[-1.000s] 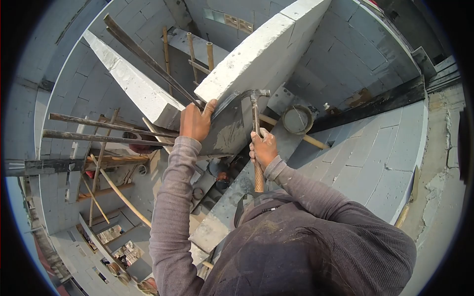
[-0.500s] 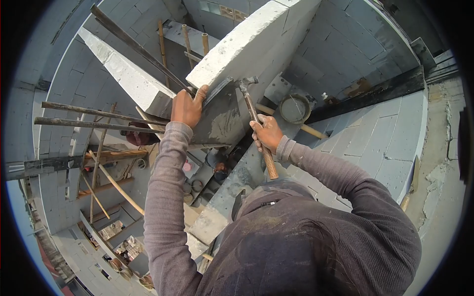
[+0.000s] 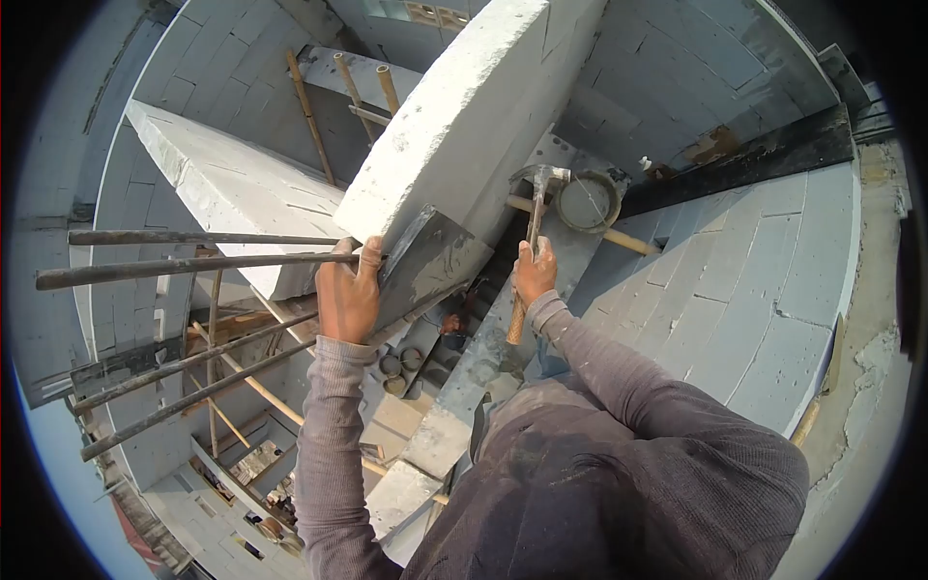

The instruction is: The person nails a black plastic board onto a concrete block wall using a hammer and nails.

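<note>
Right hand is gripping hammer, its head pointing to 12 o'clock | left hand is touching dark panel, lying toward 2 o'clock; fingertips hidden, cannot tell if clenching

Sunlit grey block walls

A round bucket of grey material sits right of centre in the upper half, a bamboo pole jutting out just below it. A dark beam slants across the upper right, above a grey block wall. Near the centre, far below, another person is partly visible, with small pails nearby. Upright bamboo posts lean at upper left.
</note>
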Demonstrator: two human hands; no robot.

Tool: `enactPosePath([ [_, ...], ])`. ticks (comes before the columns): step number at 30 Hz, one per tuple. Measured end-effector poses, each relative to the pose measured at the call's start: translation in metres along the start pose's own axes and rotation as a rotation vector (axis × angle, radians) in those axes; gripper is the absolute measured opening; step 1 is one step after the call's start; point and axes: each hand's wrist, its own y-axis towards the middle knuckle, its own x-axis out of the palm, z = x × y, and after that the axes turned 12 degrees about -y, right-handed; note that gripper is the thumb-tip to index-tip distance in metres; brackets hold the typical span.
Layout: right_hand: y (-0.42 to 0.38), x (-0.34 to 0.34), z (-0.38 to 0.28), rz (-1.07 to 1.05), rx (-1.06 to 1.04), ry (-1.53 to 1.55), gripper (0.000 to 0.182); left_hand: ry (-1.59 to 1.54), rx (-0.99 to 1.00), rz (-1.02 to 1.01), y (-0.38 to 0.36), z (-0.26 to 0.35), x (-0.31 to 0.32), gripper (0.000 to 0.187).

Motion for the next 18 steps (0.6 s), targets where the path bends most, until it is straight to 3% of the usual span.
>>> enactPosePath([
  [2, 0.005, -0.009, 0.006, -0.218, 0.206, 0.051, 0.020, -0.032, -0.039, -0.042, -0.002, -0.003, -0.002, 0.052],
  [4, 0.022, 0.023, 0.099, -0.089, -0.093, -0.413, 0.029, -0.083, -0.095, -0.056, -0.004, -0.002, -0.001, 0.050],
  [6, 0.011, 0.035, 0.106, -0.139, 0.020, -0.473, 0.039, -0.100, -0.135, -0.038, -0.006, 0.008, 0.001, 0.053],
  [8, 0.000, 0.049, 0.113, -0.148, 0.059, -0.355, 0.024, -0.113, -0.171, -0.017, -0.004, 0.022, 0.001, 0.056],
  [12, -0.008, 0.078, 0.143, -0.111, 0.017, -0.279, 0.025, -0.185, -0.220, 0.086, -0.014, 0.009, 0.007, 0.069],
  [14, -0.011, 0.088, 0.157, -0.216, 0.064, -0.150, 0.024, -0.184, -0.299, 0.099, -0.023, 0.005, 0.000, 0.076],
  [18, -0.018, 0.106, 0.165, -0.195, -0.039, -0.148, 0.023, -0.163, -0.244, 0.085, -0.031, -0.004, -0.009, 0.076],
])
